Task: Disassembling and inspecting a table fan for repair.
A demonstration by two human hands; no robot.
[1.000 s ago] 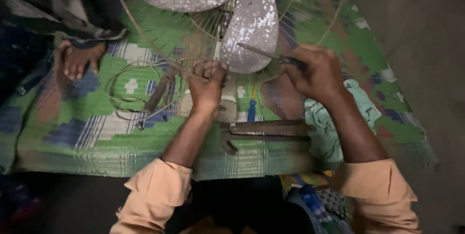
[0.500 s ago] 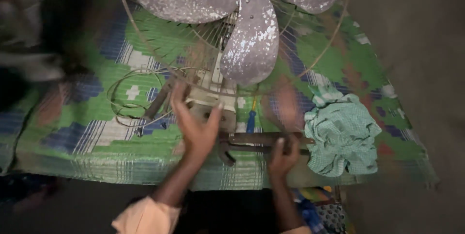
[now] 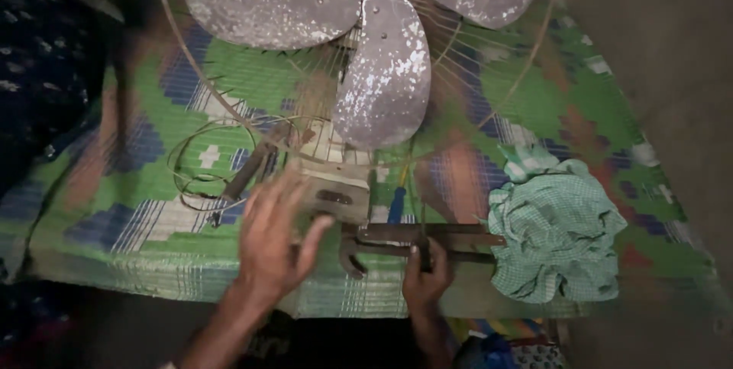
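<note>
My left hand (image 3: pixel 273 241) hovers blurred over the mat's near edge with its fingers spread and nothing in it, just left of a pale block (image 3: pixel 336 195) at the fan's foot. Fingers of my right hand (image 3: pixel 426 276) curl over the lower arm of a long rusty metal tool (image 3: pixel 427 238) lying flat on the mat. Above both hands a grey, speckled metal fan blade (image 3: pixel 383 79) points toward me inside a thin wire guard (image 3: pixel 200 79). A blue-handled screwdriver (image 3: pixel 397 204) lies between the block and the tool.
Everything sits on a green, blue and brown patterned mat (image 3: pixel 153 224). A crumpled green checked cloth (image 3: pixel 557 233) lies at the right. Loose wire loops (image 3: pixel 200 164) and a dark hand tool (image 3: pixel 246 174) rest at the left. Bare floor (image 3: pixel 672 56) shows on the right.
Both hands have left the fan blade and dropped to the mat's near edge. The right hand has come down onto the rusty tool. The view has moved closer.
</note>
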